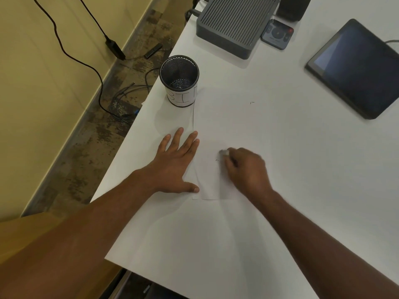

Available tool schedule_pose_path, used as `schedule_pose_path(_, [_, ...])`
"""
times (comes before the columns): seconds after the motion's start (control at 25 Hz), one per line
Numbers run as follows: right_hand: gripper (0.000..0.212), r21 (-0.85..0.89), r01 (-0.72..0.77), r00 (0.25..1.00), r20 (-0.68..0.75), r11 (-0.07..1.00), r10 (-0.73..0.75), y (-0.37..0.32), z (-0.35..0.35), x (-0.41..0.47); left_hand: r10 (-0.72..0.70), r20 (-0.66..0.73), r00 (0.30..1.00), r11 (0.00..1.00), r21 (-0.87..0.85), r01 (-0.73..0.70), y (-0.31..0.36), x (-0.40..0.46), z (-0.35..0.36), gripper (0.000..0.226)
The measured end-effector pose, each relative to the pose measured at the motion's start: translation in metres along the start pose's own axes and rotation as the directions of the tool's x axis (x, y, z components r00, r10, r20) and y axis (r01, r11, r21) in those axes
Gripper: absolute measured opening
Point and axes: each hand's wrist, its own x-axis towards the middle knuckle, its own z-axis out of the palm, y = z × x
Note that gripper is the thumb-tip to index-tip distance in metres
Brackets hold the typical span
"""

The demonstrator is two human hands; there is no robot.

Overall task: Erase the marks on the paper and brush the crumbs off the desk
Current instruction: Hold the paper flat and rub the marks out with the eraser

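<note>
Left hand flat, fingers spread, pinning the paper's edge so it won't slide; right hand grips the eraser, rubbing a faint mark mid-desk, blurred with motion.

Desk front and right left open; far side blocked by mesh cup, grey box, tablet.

Beyond my left hand I see a yellow wall meeting a mottled brown floor, black cables trailing across both; the white desk is evenly lit.
</note>
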Motion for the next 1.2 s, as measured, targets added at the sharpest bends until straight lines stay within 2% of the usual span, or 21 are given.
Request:
schedule_pose_path(0.04, [0.036,0.052,-0.092,0.996,-0.017,0.994,0.093,0.006,-0.003,0.004,0.003,0.01,1.0,1.0,0.0,-0.003,0.0,0.0,-0.002,0.127])
schedule_pose_path(0.08, [0.038,0.073,-0.118,0.992,-0.025,0.99,0.12,0.009,-0.002,0.004,0.007,0.018,1.0,1.0,-0.02,-0.006,0.0,0.0,-0.003,0.123])
schedule_pose_path(0.24, [0.029,0.092,-0.069,0.997,-0.013,0.993,0.071,0.005,0.003,-0.006,-0.016,-0.023,1.0,0.991,-0.132,0.012,0.0,0.006,-0.006,0.087])
schedule_pose_path(0.4, [0.018,0.055,0.02,0.999,-0.034,0.998,-0.018,-0.007,0.011,-0.01,-0.001,-0.104,0.995,1.0,-0.014,0.0,0.0,0.014,-0.012,0.057])
schedule_pose_path(0.52, [0.018,-0.015,0.045,0.999,0.0,0.999,-0.045,-0.016,0.024,-0.016,0.071,-0.156,0.985,0.997,0.035,-0.067,0.002,0.021,-0.019,0.054])
schedule_pose_path(0.64, [0.012,-0.086,0.076,0.997,-0.027,0.993,-0.078,-0.016,0.029,-0.015,0.118,-0.1,0.988,0.993,0.009,-0.118,0.001,0.026,-0.017,0.059])
schedule_pose_path(0.76, [0.003,-0.15,0.243,0.969,0.003,0.958,-0.245,-0.023,0.031,-0.026,0.1,-0.098,0.99,0.995,0.03,-0.097,0.0,0.028,-0.017,0.06])
schedule_pose_path(0.88, [0.011,-0.169,0.433,0.899,0.143,0.885,-0.413,-0.027,0.033,-0.043,0.095,-0.093,0.991,0.994,0.058,-0.089,0.001,0.027,-0.016,0.061])
schedule_pose_path(0.92, [0.018,-0.134,0.424,0.903,0.132,0.896,-0.408,-0.025,0.031,-0.042,0.098,-0.093,0.991,0.995,0.041,-0.095,0.0,0.028,-0.015,0.061])
schedule_pose_path(0.96, [0.023,-0.09,0.345,0.938,0.08,0.934,-0.338,-0.021,0.026,-0.037,0.103,-0.101,0.99,0.995,0.011,-0.103,0.0,0.028,-0.013,0.061])
schedule_pose_path(1.0, [0.024,-0.05,0.207,0.978,0.0,0.977,-0.207,-0.016,0.021,-0.03,0.107,-0.114,0.988,0.994,-0.019,-0.11,-0.001,0.029,-0.012,0.061])
schedule_pose_path(1.08, [0.022,-0.013,-0.037,0.99,-0.136,0.999,0.035,-0.009,0.012,-0.015,0.111,-0.125,0.986,0.992,-0.045,-0.118,-0.001,0.029,-0.011,0.062])
schedule_pose_path(1.12, [0.024,-0.033,-0.076,0.985,-0.156,0.997,0.07,-0.011,0.012,-0.012,0.113,-0.129,0.985,0.992,-0.044,-0.119,0.0,0.029,-0.01,0.062])
schedule_pose_path(1.2, [0.027,-0.11,0.033,0.994,-0.103,0.993,-0.044,-0.02,0.023,-0.017,0.108,-0.14,0.984,0.993,-0.036,-0.114,0.0,0.028,-0.009,0.062])
